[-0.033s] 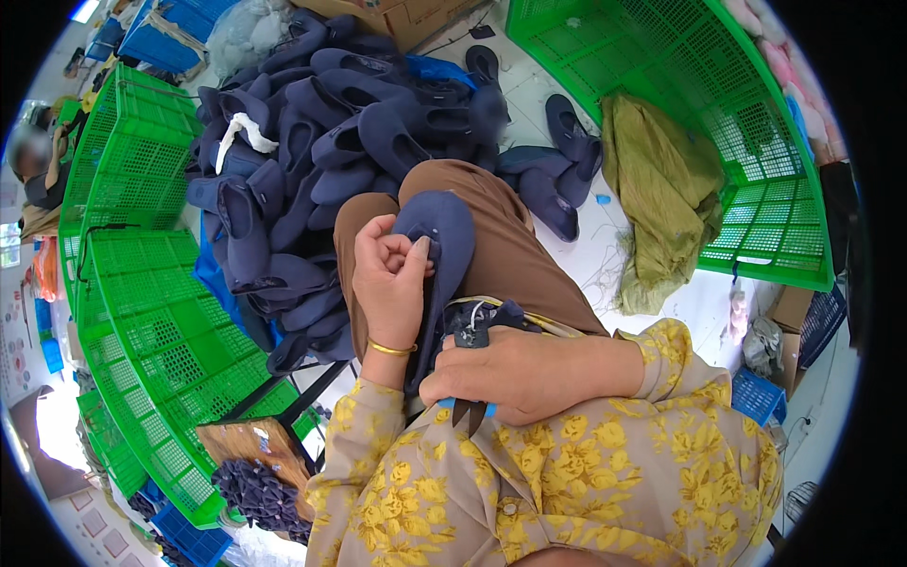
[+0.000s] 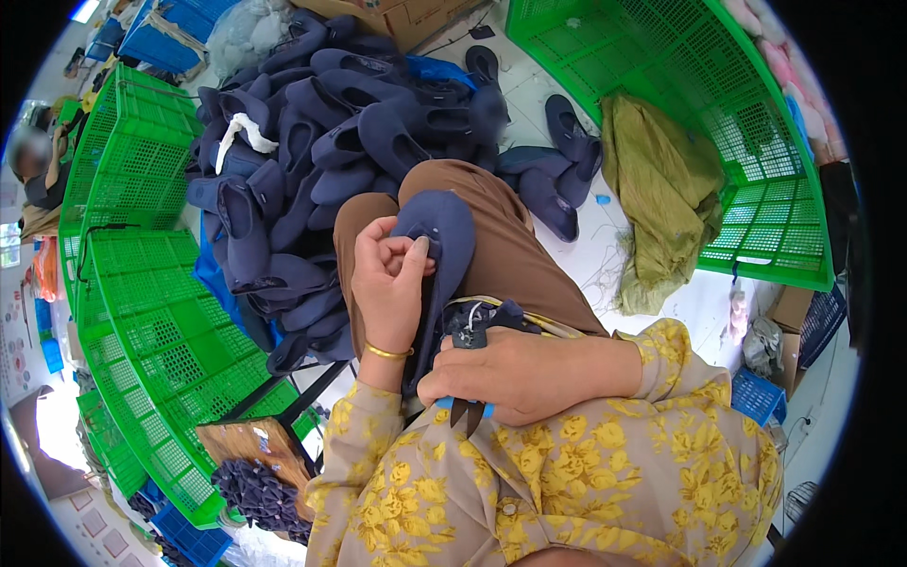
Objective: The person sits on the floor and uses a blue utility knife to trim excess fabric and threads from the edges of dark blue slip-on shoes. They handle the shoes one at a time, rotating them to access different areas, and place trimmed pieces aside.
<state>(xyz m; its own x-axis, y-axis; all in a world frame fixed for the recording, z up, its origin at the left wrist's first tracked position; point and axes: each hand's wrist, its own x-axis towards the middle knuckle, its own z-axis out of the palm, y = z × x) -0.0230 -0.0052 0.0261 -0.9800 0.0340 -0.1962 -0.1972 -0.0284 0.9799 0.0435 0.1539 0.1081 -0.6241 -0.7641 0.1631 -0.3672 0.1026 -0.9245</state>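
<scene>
A dark blue slip-on shoe (image 2: pixel 454 236) rests lengthwise on my brown-trousered lap, its toe pointing away. My left hand (image 2: pixel 390 274) is closed, with thumb and curled fingers pinching the edge of the shoe's opening. Just nearer to my body and to the right, my right hand (image 2: pixel 501 375) wraps round a pair of thread snips (image 2: pixel 467 414). The dark blades point back toward my body, and a dark, wrapped-looking end sticks out above the fist. Dark blue fabric (image 2: pixel 510 315) lies bunched on my lap beyond that hand. A small blue piece shows under its fingers.
A large pile of dark blue shoes (image 2: pixel 312 170) lies ahead and left. Several more shoes (image 2: pixel 557 170) are on the white floor, beside an olive sack (image 2: pixel 657 198). Green crates (image 2: pixel 142 312) stand left, another green crate (image 2: pixel 770 231) right. A wooden board (image 2: pixel 250 449) is near my left elbow.
</scene>
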